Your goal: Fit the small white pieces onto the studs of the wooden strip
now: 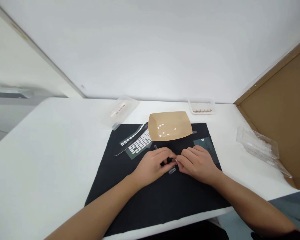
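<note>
My left hand (153, 166) and my right hand (197, 164) meet over the black cloth (130, 213), fingertips pinched together. Between them a tiny white piece shows, too small to name. Just below the fingertips lies a clear, nail-shaped plastic piece (172, 170). Left of my hands is a dark green sheet of white oval stickers (141, 143), with dark tweezers (131, 141) lying across it. Beyond my hands stands a brown paper tray (178, 120) holding several loose white ovals. By my right hand lies another green sheet (207, 145) with a couple of ovals left on it.
A translucent pouch (121, 110) lies at the back left. Behind the tray, to the right, sits a shallow clear box (202, 107) with small brownish pieces. Farther right are a clear plastic container (257, 145) and a cardboard panel (280, 110). A white wall closes the back.
</note>
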The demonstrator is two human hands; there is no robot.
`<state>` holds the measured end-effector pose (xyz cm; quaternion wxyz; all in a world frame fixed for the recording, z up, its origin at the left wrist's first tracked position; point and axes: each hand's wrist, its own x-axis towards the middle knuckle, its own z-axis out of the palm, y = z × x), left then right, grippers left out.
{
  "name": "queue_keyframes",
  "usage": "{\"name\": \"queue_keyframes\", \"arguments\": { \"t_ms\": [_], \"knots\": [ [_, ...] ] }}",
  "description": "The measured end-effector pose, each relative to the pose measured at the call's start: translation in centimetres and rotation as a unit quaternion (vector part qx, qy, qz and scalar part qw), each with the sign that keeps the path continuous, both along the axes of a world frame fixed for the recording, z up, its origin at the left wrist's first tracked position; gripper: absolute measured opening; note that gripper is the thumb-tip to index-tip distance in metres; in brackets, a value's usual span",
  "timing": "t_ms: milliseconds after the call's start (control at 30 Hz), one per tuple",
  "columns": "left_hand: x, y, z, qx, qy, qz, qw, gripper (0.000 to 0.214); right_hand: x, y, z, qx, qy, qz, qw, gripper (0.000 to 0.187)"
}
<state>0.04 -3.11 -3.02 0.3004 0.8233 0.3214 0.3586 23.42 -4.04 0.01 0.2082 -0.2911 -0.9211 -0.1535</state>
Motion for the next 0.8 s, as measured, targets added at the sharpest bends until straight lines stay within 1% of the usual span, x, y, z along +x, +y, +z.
{"name": "queue_keyframes", "arguments": {
  "t_ms": [133, 433, 600, 800],
  "knots": [
    [-0.03, -0.04, -0.2, 0.01, 0.014, 0.007, 1.0, 0.009, -0.04, 0.0, 0.13, -0.005, -0.001, 0.0, 1.0, 0.022],
    [-0.03, 0.14, -0.24, 0.029, 0.01, -0.011, 0.999, 0.012, 0.06, -0.19, 0.25, -0.014, -0.005, 0.005, 1.0, 0.02],
    [-0.09, 0.15, -0.28, 0.03, 0.016, -0.011, 0.999, 0.012, 0.21, -0.34, 0.79, -0.021, -0.017, 0.016, 0.999, 0.019],
    [-0.04, 0.13, -0.06, 0.017, 0.013, -0.011, 1.0, 0.01, 0.51, -0.43, 0.96, -0.024, -0.03, 0.031, 0.999, 0.022]
  ]
}}
